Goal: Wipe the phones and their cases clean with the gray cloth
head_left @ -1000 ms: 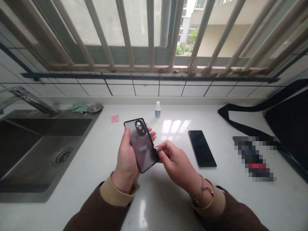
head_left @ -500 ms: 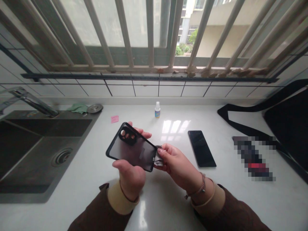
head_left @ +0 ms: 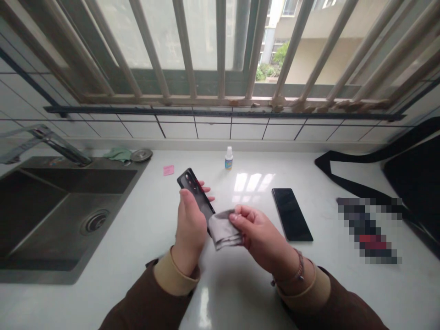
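A black-edged phone case (head_left: 197, 192) with a see-through back and camera holes is tilted in my left hand (head_left: 191, 225), thumb on the near side and fingertips showing past the far edge. My right hand (head_left: 256, 227) pinches a folded grey cloth (head_left: 225, 230) by its right side. The cloth hangs over the case's lower end and hides it; whether the two touch I cannot tell. To the right of my right hand a black phone (head_left: 292, 214) lies on the white counter (head_left: 137, 238).
A small white spray bottle (head_left: 228, 159) and a pink paper slip (head_left: 168, 170) are at the back. On the left is a sink (head_left: 74, 275) with a faucet (head_left: 63, 147), green cloth (head_left: 118, 155) and metal drain cover (head_left: 141, 155). A black strap (head_left: 347, 181) and blurred-out item (head_left: 367, 231) lie right.
The case has turned in my left hand from lying broad and flat to a steeper, narrower tilt. More of the grey cloth now shows in front of the case's lower end.
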A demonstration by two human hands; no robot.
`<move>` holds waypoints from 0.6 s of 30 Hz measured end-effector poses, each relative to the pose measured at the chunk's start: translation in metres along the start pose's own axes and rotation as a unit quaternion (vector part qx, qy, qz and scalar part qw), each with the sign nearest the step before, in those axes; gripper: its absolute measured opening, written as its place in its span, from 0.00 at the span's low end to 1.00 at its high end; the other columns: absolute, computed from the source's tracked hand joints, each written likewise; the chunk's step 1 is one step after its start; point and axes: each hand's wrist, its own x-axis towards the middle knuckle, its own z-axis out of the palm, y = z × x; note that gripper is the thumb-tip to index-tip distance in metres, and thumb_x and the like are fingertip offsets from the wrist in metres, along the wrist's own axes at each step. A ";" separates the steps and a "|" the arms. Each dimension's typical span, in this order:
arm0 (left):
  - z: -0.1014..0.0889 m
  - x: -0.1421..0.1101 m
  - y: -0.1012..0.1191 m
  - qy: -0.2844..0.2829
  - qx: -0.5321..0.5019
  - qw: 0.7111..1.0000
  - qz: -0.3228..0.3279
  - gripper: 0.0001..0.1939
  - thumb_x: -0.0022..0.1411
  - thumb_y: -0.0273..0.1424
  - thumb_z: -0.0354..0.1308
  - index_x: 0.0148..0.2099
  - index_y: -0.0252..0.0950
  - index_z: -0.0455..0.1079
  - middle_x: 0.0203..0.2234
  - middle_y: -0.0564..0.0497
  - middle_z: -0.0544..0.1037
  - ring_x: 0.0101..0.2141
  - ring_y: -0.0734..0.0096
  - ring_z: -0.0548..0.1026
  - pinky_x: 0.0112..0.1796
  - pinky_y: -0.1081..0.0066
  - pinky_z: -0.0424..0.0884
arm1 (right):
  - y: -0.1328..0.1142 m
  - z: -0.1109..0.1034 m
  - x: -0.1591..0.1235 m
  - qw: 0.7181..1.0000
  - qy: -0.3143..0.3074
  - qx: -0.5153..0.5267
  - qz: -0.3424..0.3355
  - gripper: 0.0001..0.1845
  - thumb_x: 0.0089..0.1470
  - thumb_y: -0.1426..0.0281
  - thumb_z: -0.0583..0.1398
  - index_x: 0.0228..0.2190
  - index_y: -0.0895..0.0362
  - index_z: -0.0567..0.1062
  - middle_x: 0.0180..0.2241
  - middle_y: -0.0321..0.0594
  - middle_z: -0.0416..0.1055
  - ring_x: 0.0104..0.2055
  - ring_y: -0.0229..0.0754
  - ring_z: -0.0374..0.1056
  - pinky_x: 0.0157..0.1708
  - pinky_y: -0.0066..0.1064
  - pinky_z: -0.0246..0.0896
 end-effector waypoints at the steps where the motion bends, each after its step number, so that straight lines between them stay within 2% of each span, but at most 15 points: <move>1: 0.003 0.001 0.002 -0.014 -0.004 1.000 -0.027 0.38 0.72 0.64 0.45 0.55 0.37 0.75 0.43 0.45 0.82 0.35 0.67 0.81 0.37 0.70 0.78 | -0.002 -0.003 0.002 0.996 0.059 -0.012 -0.058 0.22 0.58 0.53 0.73 0.37 0.54 0.72 0.28 0.29 0.70 0.27 0.33 0.66 0.30 0.26 0.68; 3: 0.007 -0.001 0.006 -0.092 -0.015 0.984 -0.150 0.35 0.75 0.60 0.46 0.50 0.34 0.77 0.38 0.43 0.82 0.29 0.67 0.79 0.33 0.69 0.77 | -0.006 -0.010 0.005 0.965 0.171 -0.083 -0.182 0.18 0.64 0.53 0.69 0.40 0.53 0.73 0.33 0.32 0.75 0.34 0.37 0.72 0.38 0.30 0.72; 4: 0.009 -0.004 0.007 -0.147 -0.016 0.963 -0.224 0.32 0.76 0.57 0.47 0.49 0.33 0.77 0.37 0.42 0.82 0.29 0.67 0.80 0.31 0.69 0.77 | -0.009 -0.013 0.005 0.940 0.208 -0.136 -0.233 0.16 0.66 0.54 0.66 0.41 0.53 0.74 0.36 0.35 0.77 0.38 0.39 0.74 0.42 0.33 0.73; 5: 0.010 -0.007 0.008 -0.199 -0.012 0.937 -0.287 0.30 0.76 0.54 0.49 0.49 0.32 0.78 0.37 0.41 0.83 0.29 0.66 0.80 0.31 0.69 0.76 | -0.011 -0.015 0.005 0.915 0.229 -0.192 -0.271 0.15 0.68 0.54 0.65 0.42 0.53 0.75 0.39 0.37 0.79 0.42 0.42 0.76 0.47 0.36 0.72; 7: 0.011 -0.014 0.008 -0.261 0.003 0.899 -0.351 0.28 0.76 0.52 0.51 0.48 0.31 0.79 0.35 0.42 0.83 0.28 0.67 0.80 0.31 0.70 0.76 | -0.014 -0.016 0.002 0.879 0.230 -0.290 -0.299 0.12 0.71 0.57 0.62 0.46 0.52 0.77 0.43 0.41 0.81 0.46 0.45 0.78 0.49 0.38 0.72; 8: 0.010 -0.017 0.007 -0.274 0.013 0.892 -0.359 0.28 0.76 0.52 0.51 0.47 0.32 0.79 0.34 0.43 0.82 0.27 0.68 0.80 0.30 0.71 0.75 | -0.014 -0.016 0.000 0.870 0.217 -0.327 -0.298 0.12 0.71 0.58 0.61 0.48 0.52 0.78 0.44 0.42 0.81 0.47 0.46 0.78 0.49 0.39 0.73; 12: 0.009 -0.024 0.005 -0.284 0.066 0.898 -0.329 0.31 0.74 0.57 0.51 0.43 0.34 0.80 0.31 0.45 0.82 0.25 0.70 0.79 0.26 0.74 0.73 | -0.012 -0.010 -0.006 0.845 0.173 -0.399 -0.311 0.12 0.73 0.65 0.58 0.53 0.51 0.77 0.49 0.44 0.82 0.47 0.47 0.81 0.48 0.40 0.77; 15: 0.009 -0.024 0.005 -0.295 0.094 0.897 -0.316 0.37 0.72 0.62 0.48 0.40 0.34 0.79 0.31 0.43 0.83 0.25 0.68 0.79 0.25 0.74 0.72 | -0.012 -0.007 -0.007 0.812 0.145 -0.420 -0.379 0.11 0.73 0.70 0.57 0.53 0.50 0.75 0.57 0.45 0.80 0.56 0.48 0.79 0.55 0.41 0.77; 18: 0.011 -0.024 0.005 -0.279 0.096 0.896 -0.333 0.40 0.72 0.65 0.43 0.41 0.34 0.79 0.27 0.44 0.80 0.22 0.68 0.77 0.23 0.72 0.71 | -0.015 -0.007 -0.006 0.769 0.098 -0.459 -0.435 0.13 0.71 0.76 0.56 0.52 0.51 0.73 0.61 0.45 0.78 0.65 0.47 0.73 0.65 0.46 0.71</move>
